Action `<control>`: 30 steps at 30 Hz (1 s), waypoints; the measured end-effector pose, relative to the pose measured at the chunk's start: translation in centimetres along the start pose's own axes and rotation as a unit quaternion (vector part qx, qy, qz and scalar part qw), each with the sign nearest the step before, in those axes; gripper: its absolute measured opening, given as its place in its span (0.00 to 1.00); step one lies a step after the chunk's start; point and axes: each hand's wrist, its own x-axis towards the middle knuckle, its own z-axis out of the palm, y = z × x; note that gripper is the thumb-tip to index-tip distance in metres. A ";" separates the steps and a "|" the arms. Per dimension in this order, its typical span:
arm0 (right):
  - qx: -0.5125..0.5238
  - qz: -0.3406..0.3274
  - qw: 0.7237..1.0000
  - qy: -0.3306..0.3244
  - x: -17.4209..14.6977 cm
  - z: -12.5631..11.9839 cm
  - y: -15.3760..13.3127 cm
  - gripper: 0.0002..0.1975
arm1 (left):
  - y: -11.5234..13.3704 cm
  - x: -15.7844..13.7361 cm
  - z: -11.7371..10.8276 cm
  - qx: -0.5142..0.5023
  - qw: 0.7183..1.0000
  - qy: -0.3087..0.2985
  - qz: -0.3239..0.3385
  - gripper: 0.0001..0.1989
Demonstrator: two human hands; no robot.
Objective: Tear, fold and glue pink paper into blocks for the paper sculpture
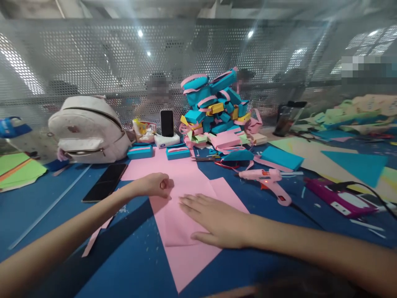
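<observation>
Several overlapping sheets of pink paper lie on the blue table in front of me, the uppermost sheet with a folded or curled front edge. My right hand rests flat on the paper, palm down with the fingers stretched out. My left hand is closed at the left side of the paper, its thumb and fingers curled together with the fingertips low over the sheet. Whether a bit of paper is pinched in it is hidden.
A pink glue gun with a cord lies right, near a purple box and scissors. Behind stand a heap of blue and pink paper boxes and a white backpack. A black phone and pink strips lie left.
</observation>
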 end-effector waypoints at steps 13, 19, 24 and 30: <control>-0.011 0.028 0.937 0.347 1.0 -3.4 -0.4 0.10 | 5.9 -5.2 1.4 -0.265 0.932 0.239 0.061 0.13; 0.113 0.057 0.929 0.346 0.5 -6.3 -1.7 0.03 | 10.0 -8.8 1.1 -0.372 0.883 0.279 0.068 0.14; 0.185 0.049 0.930 0.313 0.5 -6.5 -2.0 0.06 | 10.6 -9.4 0.9 -0.398 0.870 0.284 0.060 0.14; 0.195 0.046 0.927 0.316 0.7 -6.5 -2.1 0.05 | 10.7 -9.6 0.9 -0.406 0.864 0.293 0.058 0.14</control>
